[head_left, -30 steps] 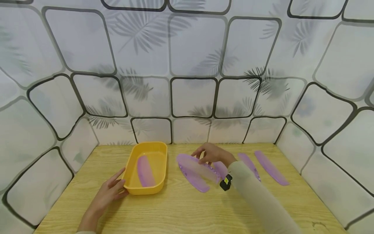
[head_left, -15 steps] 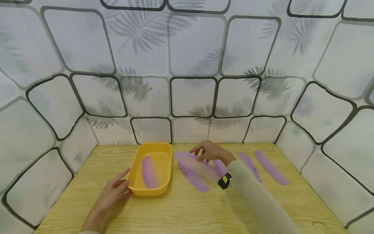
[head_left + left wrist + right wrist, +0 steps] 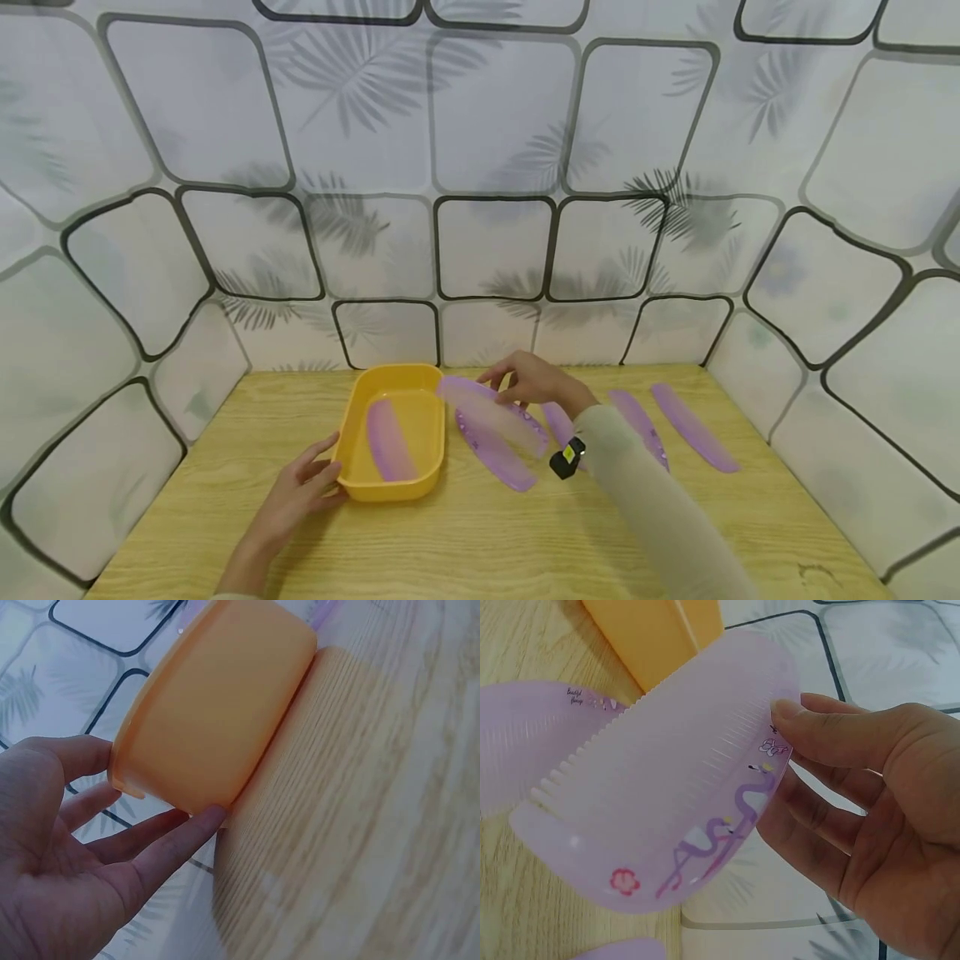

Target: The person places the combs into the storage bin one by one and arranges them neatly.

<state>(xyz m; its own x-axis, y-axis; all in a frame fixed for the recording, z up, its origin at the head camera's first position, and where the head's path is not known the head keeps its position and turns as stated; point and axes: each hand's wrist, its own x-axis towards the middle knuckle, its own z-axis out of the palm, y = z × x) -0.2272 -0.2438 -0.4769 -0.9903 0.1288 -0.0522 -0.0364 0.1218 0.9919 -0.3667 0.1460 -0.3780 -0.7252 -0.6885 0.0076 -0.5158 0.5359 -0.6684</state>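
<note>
My right hand [image 3: 525, 382] pinches a translucent purple comb [image 3: 667, 780] by its printed spine, thumb on the near face. The held comb is tilted above another purple comb [image 3: 501, 465] and reaches the right rim of the yellow tray in the head view. Flamingo pictures and a red flower decorate it. My left hand [image 3: 300, 487] holds the left near corner of the yellow tray [image 3: 386, 493]; in the left wrist view one digit is at the rim and a fingertip at the base. One purple comb [image 3: 390, 442] lies inside the tray.
A further comb [image 3: 557, 423] lies partly hidden behind my right wrist. Two more combs, one nearer [image 3: 639, 423] and one farther right [image 3: 693, 429], lie on the wooden table [image 3: 450, 550]. Patterned walls [image 3: 495, 250] enclose the back and sides.
The yellow tray and my left hand have shifted to the right. My right hand has moved slightly left and up with the comb, which now reaches the tray's rim in the head view.
</note>
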